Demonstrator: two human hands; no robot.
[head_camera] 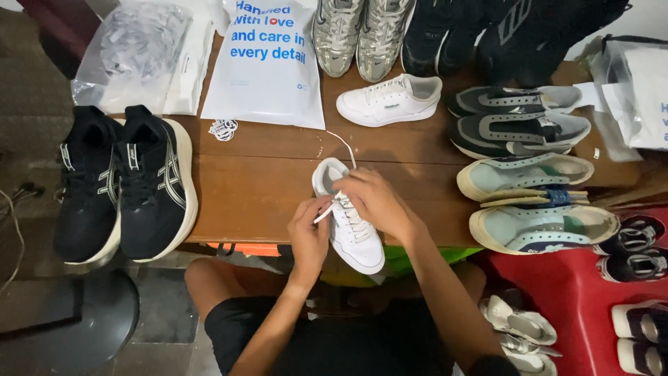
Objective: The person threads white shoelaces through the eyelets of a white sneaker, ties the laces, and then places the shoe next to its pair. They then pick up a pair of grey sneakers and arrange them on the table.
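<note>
1. At a wooden table (pixel 250 188) crowded with footwear, I lace a white shoe (pixel 351 223) that lies near the front edge, toe towards me and heel towards the far side; its sole hangs slightly past the table's lip.

2. My left hand (pixel 309 233) is closed in a pinch on the tip of the white lace (pixel 324 213); the fingers curl around it just beside the eyelets.

3. My right hand (pixel 376 202) rests over the upper part of the shoe, fingers bent and pressing on the tongue and lacing; whether it also grips a strand, I cannot tell, since the fingers hide it.

4. A loose end of lace (pixel 342 146) trails away from the heel across the wood; to my mind it should stay free of the second white shoe (pixel 390 99) lying beyond.

5. To do this well, I judge: keep the shoe pinned flat with the right hand; feed the stiff tip straight through the eyelet rather than at a slant; draw the slack evenly so both sides match.

6. Around me: a pair of black running shoes (pixel 125 184) at the left; grey and pale green shoes (pixel 529 191) at the right; a white plastic bag (pixel 268 66) at the far side.
</note>
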